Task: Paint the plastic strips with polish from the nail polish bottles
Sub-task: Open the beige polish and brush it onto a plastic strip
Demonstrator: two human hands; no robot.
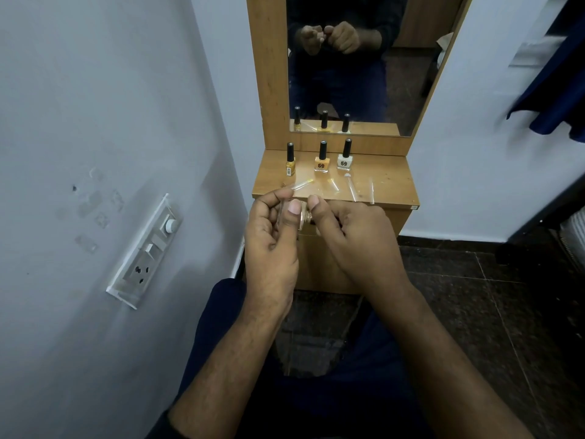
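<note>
Evidently a small clear bottle (pixel 292 217) is being pinched in the curled left hand (pixel 272 239), in front of the wooden shelf (pixel 392 182), while its neck is being gripped by the closed right hand (pixel 351 229); whether a cap or brush is inside that fist cannot be told. Three capped nail polish bottles (pixel 322 160) are being kept upright at the back of the shelf, with the plastic strips (pixel 351 186) lying just in front. Polish is likely being risked on the lap if the bottle is tilted while opened, and the near-edge strips could be brushed off by a wrist.
</note>
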